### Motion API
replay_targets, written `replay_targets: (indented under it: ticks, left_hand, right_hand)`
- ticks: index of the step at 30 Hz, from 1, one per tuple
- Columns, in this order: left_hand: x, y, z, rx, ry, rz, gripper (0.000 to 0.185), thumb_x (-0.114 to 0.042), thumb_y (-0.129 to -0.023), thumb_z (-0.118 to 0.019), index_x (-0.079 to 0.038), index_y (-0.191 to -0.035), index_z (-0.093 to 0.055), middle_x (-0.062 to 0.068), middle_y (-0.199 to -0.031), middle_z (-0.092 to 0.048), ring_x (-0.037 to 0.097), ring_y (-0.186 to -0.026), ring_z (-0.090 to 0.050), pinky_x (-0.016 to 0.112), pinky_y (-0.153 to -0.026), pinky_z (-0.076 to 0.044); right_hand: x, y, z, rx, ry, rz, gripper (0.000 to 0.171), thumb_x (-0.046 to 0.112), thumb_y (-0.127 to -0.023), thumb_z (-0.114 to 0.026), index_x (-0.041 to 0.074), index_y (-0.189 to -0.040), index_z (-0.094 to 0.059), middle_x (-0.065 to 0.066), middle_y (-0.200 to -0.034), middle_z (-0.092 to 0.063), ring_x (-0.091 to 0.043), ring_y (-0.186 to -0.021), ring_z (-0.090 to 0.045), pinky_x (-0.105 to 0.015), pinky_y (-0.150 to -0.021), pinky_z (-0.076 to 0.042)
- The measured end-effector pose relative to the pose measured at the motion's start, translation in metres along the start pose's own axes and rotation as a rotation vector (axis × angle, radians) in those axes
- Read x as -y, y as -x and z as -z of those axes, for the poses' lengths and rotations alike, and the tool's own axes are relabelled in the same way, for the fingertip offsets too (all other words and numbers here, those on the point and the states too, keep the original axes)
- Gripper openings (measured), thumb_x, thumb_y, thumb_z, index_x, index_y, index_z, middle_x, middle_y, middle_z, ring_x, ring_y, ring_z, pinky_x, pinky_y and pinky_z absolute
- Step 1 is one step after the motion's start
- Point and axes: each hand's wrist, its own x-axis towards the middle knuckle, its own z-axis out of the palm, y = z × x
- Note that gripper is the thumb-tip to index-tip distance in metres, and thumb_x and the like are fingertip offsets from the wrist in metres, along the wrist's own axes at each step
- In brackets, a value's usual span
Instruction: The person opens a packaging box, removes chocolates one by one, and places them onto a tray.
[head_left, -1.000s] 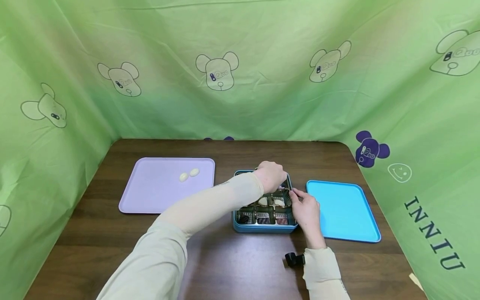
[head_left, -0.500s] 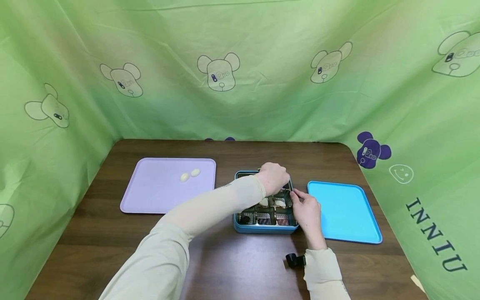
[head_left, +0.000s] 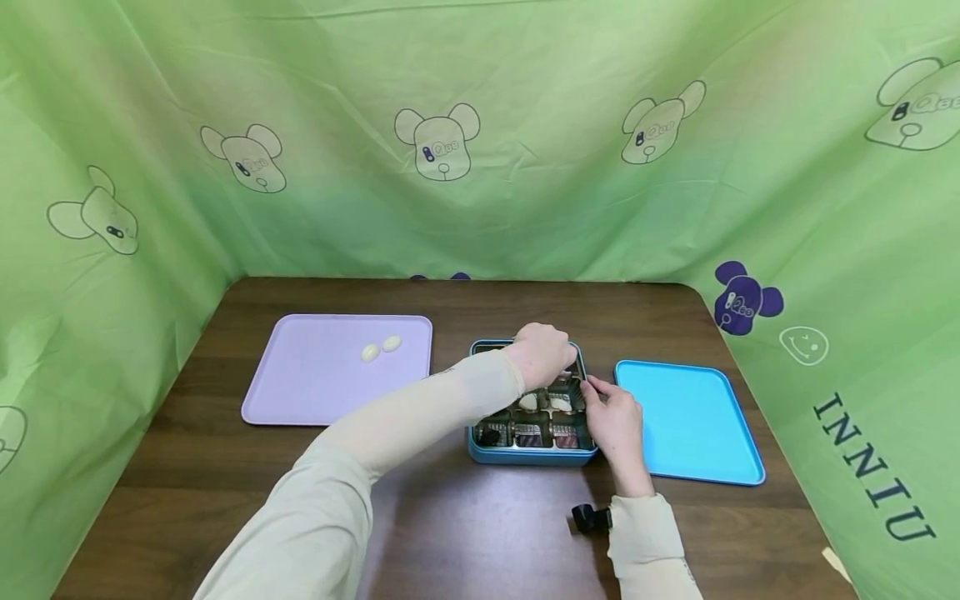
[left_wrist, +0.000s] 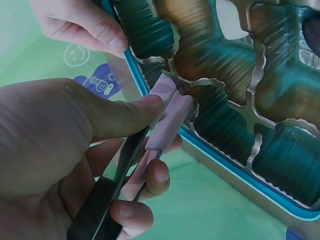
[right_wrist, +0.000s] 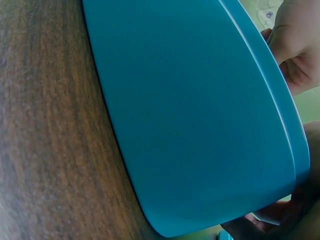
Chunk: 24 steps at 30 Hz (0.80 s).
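Of the hands, the left (head_left: pixel 538 357) curls closed round tweezers (left_wrist: pixel 170 122), pink tips at the box's (head_left: pixel 531 457) edge, and the right (head_left: pixel 617 423) pinches its rim, the box sitting on the surface (head_left: pixel 480 525) between purple (head_left: pixel 315 375) and blue trays (head_left: pixel 693 425).

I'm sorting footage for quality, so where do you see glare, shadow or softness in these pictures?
Head view: pale sheen on the tabletop in front of the blue box, darker shadow beside the left sleeve; left wrist view: bright highlights along the ridges of the compartment insert; right wrist view: tabletop grain looks soft.
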Motion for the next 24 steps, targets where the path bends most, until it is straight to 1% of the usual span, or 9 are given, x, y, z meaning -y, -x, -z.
replay_targets:
  ticks: [1,3,7,8,11,14,16,18,24]
  left_hand:
    - [0.0,0.001,0.001,0.003,0.002,0.004,0.024,-0.043,-0.101,-0.058,-0.029,-0.116,-0.071,-0.008,-0.12,-0.069,0.016,-0.098,-0.068,0.034,-0.067,-0.058]
    - [0.001,0.003,0.002,0.0,0.008,0.007,0.025,-0.044,-0.101,-0.056,-0.029,-0.116,-0.071,-0.008,-0.119,-0.069,0.016,-0.098,-0.068,0.034,-0.066,-0.058]
    - [0.004,0.007,0.005,-0.032,0.044,0.008,0.028,-0.047,-0.103,-0.053,-0.029,-0.113,-0.072,-0.007,-0.116,-0.07,0.016,-0.095,-0.069,0.034,-0.065,-0.059]
    - [0.005,0.008,0.005,-0.042,0.052,0.006,0.029,-0.047,-0.103,-0.052,-0.029,-0.112,-0.073,-0.006,-0.115,-0.071,0.016,-0.095,-0.069,0.034,-0.065,-0.059]
    - [0.006,0.01,0.008,-0.06,0.067,0.006,0.03,-0.047,-0.103,-0.051,-0.028,-0.11,-0.074,-0.006,-0.113,-0.071,0.017,-0.093,-0.069,0.035,-0.066,-0.059]
    - [0.008,0.012,0.01,-0.058,0.065,0.011,0.025,-0.042,-0.102,-0.056,-0.028,-0.112,-0.074,-0.006,-0.114,-0.071,0.017,-0.093,-0.069,0.035,-0.065,-0.059]
    - [0.009,0.014,0.013,-0.052,0.061,0.013,0.021,-0.038,-0.101,-0.06,-0.028,-0.113,-0.073,-0.006,-0.114,-0.071,0.016,-0.092,-0.069,0.034,-0.063,-0.058]
    - [0.01,0.016,0.015,-0.048,0.058,0.015,0.019,-0.034,-0.099,-0.063,-0.028,-0.114,-0.073,-0.006,-0.113,-0.071,0.016,-0.091,-0.068,0.034,-0.062,-0.058]
    - [0.016,0.022,0.018,-0.074,0.079,0.013,0.017,-0.031,-0.099,-0.064,-0.027,-0.112,-0.073,-0.005,-0.109,-0.072,0.016,-0.088,-0.069,0.034,-0.061,-0.058]
  right_hand:
    - [0.0,0.0,0.0,0.0,0.001,0.001,0.038,0.025,-0.103,-0.059,-0.002,-0.128,-0.068,-0.024,-0.123,-0.067,-0.041,-0.113,-0.063,-0.052,-0.08,-0.051]
    - [0.001,0.0,0.001,0.004,0.002,-0.001,0.038,0.025,-0.103,-0.058,-0.002,-0.128,-0.067,-0.024,-0.123,-0.067,-0.04,-0.11,-0.065,-0.047,-0.074,-0.052]
    - [0.001,0.0,0.001,0.016,-0.001,-0.008,0.038,0.025,-0.103,-0.058,-0.001,-0.13,-0.066,-0.025,-0.125,-0.066,-0.039,-0.106,-0.066,-0.041,-0.067,-0.05]
    - [0.001,0.0,0.001,0.017,-0.001,-0.008,0.038,0.025,-0.103,-0.058,-0.001,-0.13,-0.066,-0.025,-0.126,-0.065,-0.039,-0.107,-0.065,-0.041,-0.067,-0.05]
    - [0.0,0.0,0.0,0.014,-0.001,-0.002,0.038,0.025,-0.103,-0.058,-0.002,-0.129,-0.067,-0.024,-0.126,-0.065,-0.041,-0.112,-0.063,-0.048,-0.075,-0.051]
    - [0.0,0.001,0.0,0.002,-0.005,0.004,0.038,0.025,-0.102,-0.059,-0.002,-0.128,-0.068,-0.024,-0.126,-0.065,-0.043,-0.12,-0.059,-0.055,-0.087,-0.049]
    - [0.0,0.001,0.0,0.003,-0.009,0.004,0.038,0.025,-0.102,-0.059,-0.002,-0.128,-0.067,-0.024,-0.126,-0.065,-0.044,-0.121,-0.058,-0.057,-0.089,-0.049]
    - [0.0,0.001,0.0,0.004,-0.013,-0.001,0.038,0.025,-0.103,-0.059,-0.002,-0.129,-0.067,-0.024,-0.127,-0.065,-0.043,-0.12,-0.059,-0.056,-0.087,-0.049]
    - [0.001,0.001,0.0,0.007,-0.002,-0.004,0.038,0.024,-0.103,-0.058,-0.002,-0.129,-0.066,-0.025,-0.126,-0.065,-0.043,-0.116,-0.061,-0.053,-0.08,-0.05]
